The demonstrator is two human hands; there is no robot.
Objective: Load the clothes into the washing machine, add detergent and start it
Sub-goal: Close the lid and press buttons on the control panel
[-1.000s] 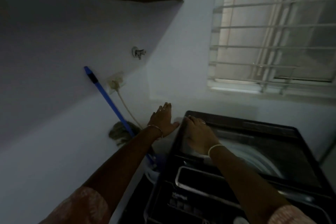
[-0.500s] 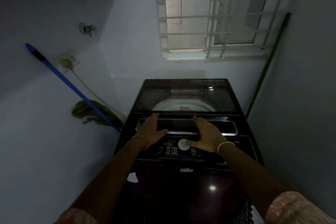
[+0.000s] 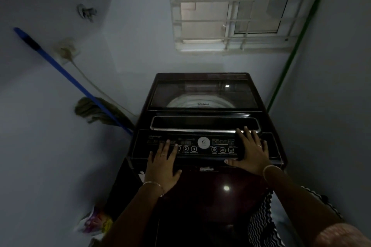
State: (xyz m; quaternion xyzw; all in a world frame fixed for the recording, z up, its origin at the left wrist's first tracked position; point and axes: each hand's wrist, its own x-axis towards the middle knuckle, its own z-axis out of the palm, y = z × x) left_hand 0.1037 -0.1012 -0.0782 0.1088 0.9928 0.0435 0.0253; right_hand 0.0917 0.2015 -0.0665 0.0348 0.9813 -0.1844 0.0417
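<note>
Hands flat, left hand (image 3: pixel 163 163) and right hand (image 3: pixel 251 150) spread on control panel (image 3: pixel 203 144)

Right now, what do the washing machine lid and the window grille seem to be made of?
Washing machine lid: probably dark tinted glass, glossy; the drum shows through and a light glints on it. Window grille: likely white-painted metal bars, matte; material uncertain.

You can read "Whirlpool" on the lid (image 3: pixel 203 104), "6" on the round dial (image 3: pixel 203 142), "2" and "3" on the panel buttons (image 3: pixel 189 149).
</note>
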